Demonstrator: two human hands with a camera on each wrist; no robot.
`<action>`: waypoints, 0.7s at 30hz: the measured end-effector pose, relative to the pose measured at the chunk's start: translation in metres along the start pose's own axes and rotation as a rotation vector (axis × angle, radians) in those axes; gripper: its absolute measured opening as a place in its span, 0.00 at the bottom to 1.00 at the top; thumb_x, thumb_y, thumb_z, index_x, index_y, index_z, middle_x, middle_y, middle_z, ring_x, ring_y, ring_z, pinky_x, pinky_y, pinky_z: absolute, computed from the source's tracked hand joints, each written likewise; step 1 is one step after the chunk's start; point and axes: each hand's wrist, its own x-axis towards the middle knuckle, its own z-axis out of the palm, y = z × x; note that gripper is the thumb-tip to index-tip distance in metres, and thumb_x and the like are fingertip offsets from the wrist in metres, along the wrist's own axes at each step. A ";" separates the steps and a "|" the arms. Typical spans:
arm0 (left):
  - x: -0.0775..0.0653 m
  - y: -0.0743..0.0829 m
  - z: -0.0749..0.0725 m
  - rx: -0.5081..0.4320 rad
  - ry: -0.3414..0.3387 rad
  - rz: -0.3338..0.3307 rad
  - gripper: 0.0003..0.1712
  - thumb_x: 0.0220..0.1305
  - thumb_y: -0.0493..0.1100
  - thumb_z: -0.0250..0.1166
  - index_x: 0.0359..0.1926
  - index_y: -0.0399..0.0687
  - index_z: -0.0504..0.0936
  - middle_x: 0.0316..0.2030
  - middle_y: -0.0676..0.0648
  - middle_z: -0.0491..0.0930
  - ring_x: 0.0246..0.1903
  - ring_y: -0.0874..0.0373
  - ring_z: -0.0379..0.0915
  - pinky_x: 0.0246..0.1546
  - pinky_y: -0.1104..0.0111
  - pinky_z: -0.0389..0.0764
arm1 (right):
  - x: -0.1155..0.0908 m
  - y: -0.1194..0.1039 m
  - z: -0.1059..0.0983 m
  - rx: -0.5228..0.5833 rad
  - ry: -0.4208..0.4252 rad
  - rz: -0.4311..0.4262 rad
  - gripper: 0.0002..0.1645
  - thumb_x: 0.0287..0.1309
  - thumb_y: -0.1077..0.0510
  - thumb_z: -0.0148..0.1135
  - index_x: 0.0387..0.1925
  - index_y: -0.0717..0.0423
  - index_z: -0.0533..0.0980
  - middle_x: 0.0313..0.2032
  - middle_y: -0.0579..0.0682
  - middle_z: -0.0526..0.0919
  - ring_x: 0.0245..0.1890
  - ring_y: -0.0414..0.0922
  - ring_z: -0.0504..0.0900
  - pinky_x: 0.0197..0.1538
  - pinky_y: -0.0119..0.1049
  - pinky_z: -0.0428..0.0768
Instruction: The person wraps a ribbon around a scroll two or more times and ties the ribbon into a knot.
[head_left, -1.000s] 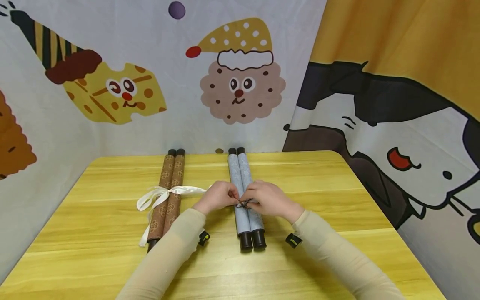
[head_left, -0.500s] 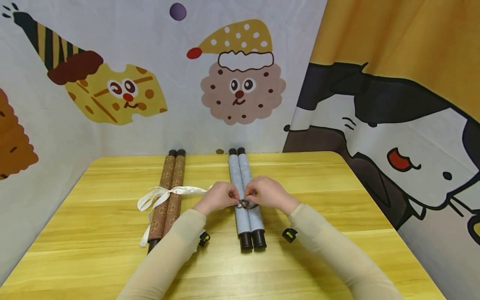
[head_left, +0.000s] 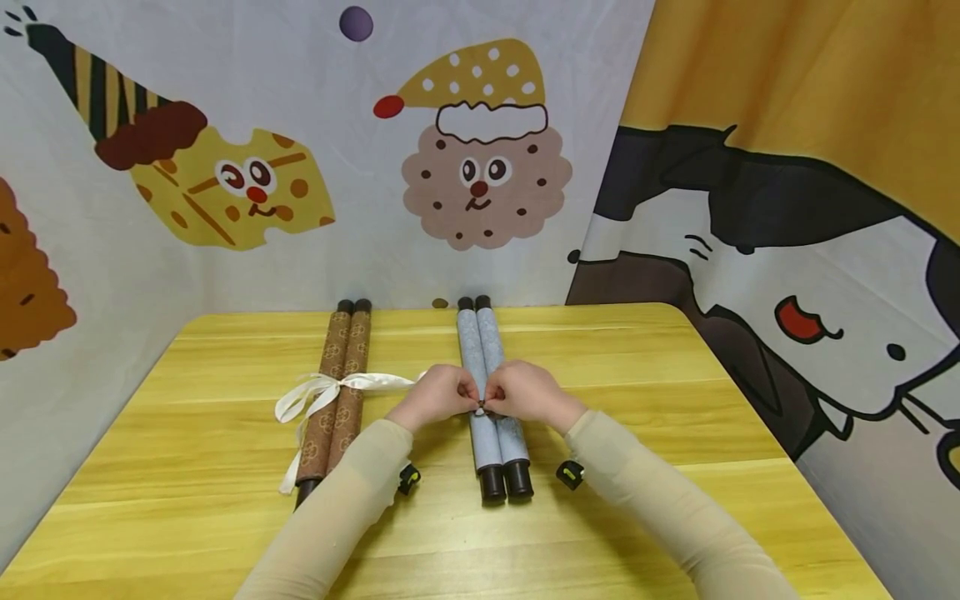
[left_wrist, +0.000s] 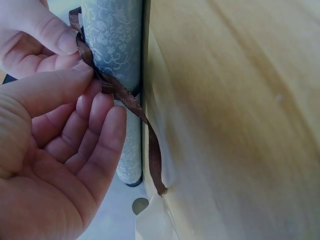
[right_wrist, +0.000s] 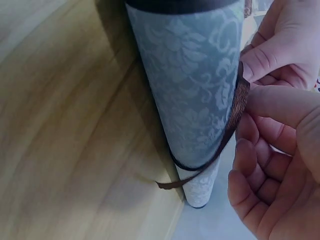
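Note:
Two light blue floral scrolls [head_left: 486, 437] with dark end knobs lie side by side on the table. A brown ribbon [left_wrist: 131, 102] crosses them, and its ends hang down on both sides, as the wrist views show. My left hand [head_left: 437, 393] pinches the ribbon between thumb and forefinger above the scrolls. My right hand [head_left: 528, 393] pinches it close by, the fingertips of both hands almost meeting. In the right wrist view a tail of the ribbon [right_wrist: 235, 117] runs down along the scroll [right_wrist: 192, 85]. Fingers partly hide the middle of the ribbon.
Left of my hands lie two brown patterned scrolls [head_left: 345, 417], tied with a white ribbon [head_left: 318, 386] in a bow; my left forearm partly covers them. The wooden table [head_left: 637, 367] ends at a cartoon-printed cloth [head_left: 360, 208] behind.
My right hand has let its fingertips come away from the ribbon's middle, then moved left to pinch there beside my left hand. The left hand and both pairs of scrolls stay nearly still.

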 end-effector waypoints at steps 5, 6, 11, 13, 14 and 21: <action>-0.001 0.000 -0.001 0.004 -0.001 0.010 0.06 0.56 0.35 0.73 0.26 0.47 0.84 0.23 0.57 0.81 0.27 0.65 0.73 0.36 0.69 0.77 | 0.001 -0.004 0.002 -0.007 -0.017 0.056 0.08 0.56 0.52 0.73 0.24 0.45 0.82 0.23 0.37 0.79 0.26 0.36 0.74 0.30 0.33 0.75; -0.001 0.000 -0.002 0.005 0.000 0.013 0.06 0.56 0.35 0.73 0.26 0.47 0.84 0.23 0.57 0.81 0.27 0.65 0.73 0.36 0.69 0.77 | 0.001 -0.004 0.002 -0.009 -0.016 0.066 0.09 0.56 0.52 0.73 0.24 0.45 0.82 0.23 0.37 0.79 0.26 0.36 0.75 0.30 0.34 0.75; -0.001 0.000 -0.002 0.011 0.001 0.017 0.05 0.55 0.35 0.73 0.26 0.46 0.85 0.23 0.57 0.81 0.27 0.65 0.72 0.37 0.69 0.77 | 0.002 -0.007 0.003 -0.026 -0.018 0.110 0.10 0.55 0.49 0.74 0.22 0.44 0.82 0.22 0.36 0.79 0.26 0.36 0.75 0.29 0.35 0.76; -0.001 0.000 -0.001 0.014 0.000 0.015 0.05 0.55 0.35 0.73 0.26 0.46 0.84 0.23 0.57 0.81 0.27 0.65 0.72 0.37 0.69 0.77 | 0.002 -0.008 0.003 -0.024 -0.025 0.127 0.10 0.55 0.49 0.74 0.22 0.44 0.82 0.22 0.36 0.80 0.25 0.36 0.75 0.29 0.35 0.75; -0.001 0.001 -0.001 0.014 0.001 0.014 0.05 0.55 0.35 0.73 0.26 0.46 0.84 0.23 0.57 0.81 0.27 0.65 0.72 0.37 0.69 0.77 | 0.003 -0.008 0.003 -0.024 -0.028 0.134 0.10 0.55 0.49 0.74 0.22 0.43 0.82 0.22 0.36 0.80 0.25 0.36 0.75 0.29 0.35 0.75; -0.001 0.000 -0.002 0.012 0.004 0.018 0.06 0.56 0.35 0.73 0.26 0.47 0.84 0.23 0.57 0.81 0.27 0.65 0.72 0.36 0.68 0.77 | 0.004 -0.011 0.003 0.004 -0.068 0.158 0.11 0.56 0.51 0.73 0.22 0.45 0.82 0.22 0.37 0.80 0.24 0.37 0.75 0.30 0.36 0.76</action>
